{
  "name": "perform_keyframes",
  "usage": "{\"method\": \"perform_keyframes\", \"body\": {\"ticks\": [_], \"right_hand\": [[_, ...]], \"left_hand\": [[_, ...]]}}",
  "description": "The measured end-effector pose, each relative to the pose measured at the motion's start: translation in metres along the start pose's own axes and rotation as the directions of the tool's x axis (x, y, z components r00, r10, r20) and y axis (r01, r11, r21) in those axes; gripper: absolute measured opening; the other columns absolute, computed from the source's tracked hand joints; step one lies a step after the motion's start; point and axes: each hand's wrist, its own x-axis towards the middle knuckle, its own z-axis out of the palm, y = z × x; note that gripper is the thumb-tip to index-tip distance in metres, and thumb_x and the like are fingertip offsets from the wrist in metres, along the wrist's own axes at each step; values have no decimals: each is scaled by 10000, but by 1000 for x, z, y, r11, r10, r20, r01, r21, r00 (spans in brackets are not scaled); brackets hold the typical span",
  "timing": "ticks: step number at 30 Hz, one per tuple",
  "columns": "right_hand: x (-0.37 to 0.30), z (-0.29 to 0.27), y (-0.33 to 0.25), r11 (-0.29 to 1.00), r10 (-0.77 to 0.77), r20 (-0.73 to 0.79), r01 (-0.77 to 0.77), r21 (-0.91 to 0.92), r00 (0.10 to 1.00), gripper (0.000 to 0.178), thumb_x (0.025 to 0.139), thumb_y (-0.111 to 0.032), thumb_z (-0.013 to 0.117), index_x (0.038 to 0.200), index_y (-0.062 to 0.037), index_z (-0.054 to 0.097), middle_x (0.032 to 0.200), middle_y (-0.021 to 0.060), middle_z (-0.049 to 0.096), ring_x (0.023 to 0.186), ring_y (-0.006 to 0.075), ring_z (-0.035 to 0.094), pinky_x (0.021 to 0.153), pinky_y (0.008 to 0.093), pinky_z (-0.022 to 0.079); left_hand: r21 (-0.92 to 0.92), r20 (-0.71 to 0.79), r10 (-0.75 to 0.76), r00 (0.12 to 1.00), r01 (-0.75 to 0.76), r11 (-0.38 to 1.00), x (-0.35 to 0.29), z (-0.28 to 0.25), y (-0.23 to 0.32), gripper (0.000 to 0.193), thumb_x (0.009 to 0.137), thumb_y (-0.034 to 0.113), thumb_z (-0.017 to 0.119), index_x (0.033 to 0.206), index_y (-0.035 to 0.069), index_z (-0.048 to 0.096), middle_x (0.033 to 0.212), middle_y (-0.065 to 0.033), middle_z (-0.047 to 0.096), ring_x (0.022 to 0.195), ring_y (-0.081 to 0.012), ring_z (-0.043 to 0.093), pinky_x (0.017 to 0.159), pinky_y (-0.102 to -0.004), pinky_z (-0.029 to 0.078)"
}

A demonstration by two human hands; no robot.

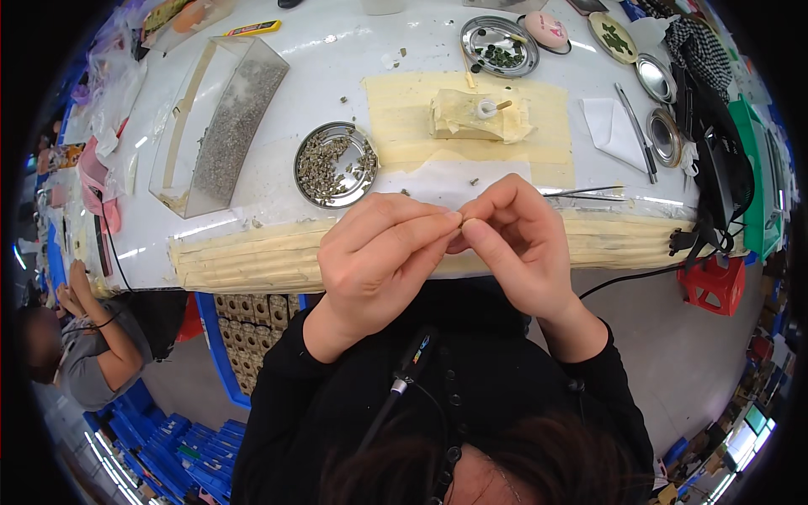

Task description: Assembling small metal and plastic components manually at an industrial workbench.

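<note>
Over the table's near edge, my left hand (379,257) and my right hand (523,240) meet at the fingertips. Both are closed in a pinch, thumb against index finger, around something too small to make out. Just beyond my left hand is a round metal dish (313,187) with many small grey-brown pieces in it. A tape-covered block (459,126) stands farther off, bearing a small white pot (486,108) with a stick in it. Dark tweezers (589,194) lie beyond my right hand.
A clear box (172,135) of tiny grey pieces stands at left. Far right are a metal plate (468,42) with dark green bits, a white cloth (613,130) and a pen-like tool (633,126). A padded roll (244,259) lines the near edge. Another person (101,353) sits at left.
</note>
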Motion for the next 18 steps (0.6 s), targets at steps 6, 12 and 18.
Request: {"method": "perform_keyframes", "body": {"ticks": [6,12,18], "right_hand": [[8,-13,-6,936,240,187,-279,217,952,122,981,-105,571,1003,15,556,920,92,669,876,156,689,809,279,573],[7,-9,-5,960,221,137,-240,146,966,114,973,-100,565,1003,2,525,904,96,647,840,169,694,770,286,585],[2,0,1,999,10,53,-12,35,999,67,986,-47,531,1008,11,507,905,79,648,872,125,669,802,263,559]], "left_hand": [[-264,68,-126,990,140,954,-3,-3,-7,208,729,-63,755,919,19,735,842,-78,694,740,-183,667,628,-273,518],[-235,69,-196,978,206,950,-3,-3,-3,195,731,-65,751,906,18,731,838,-94,694,722,-187,669,628,-265,519],[0,36,-107,994,107,994,1,-4,5,202,709,-69,752,888,18,720,827,-80,689,721,-202,663,617,-285,520]]}}
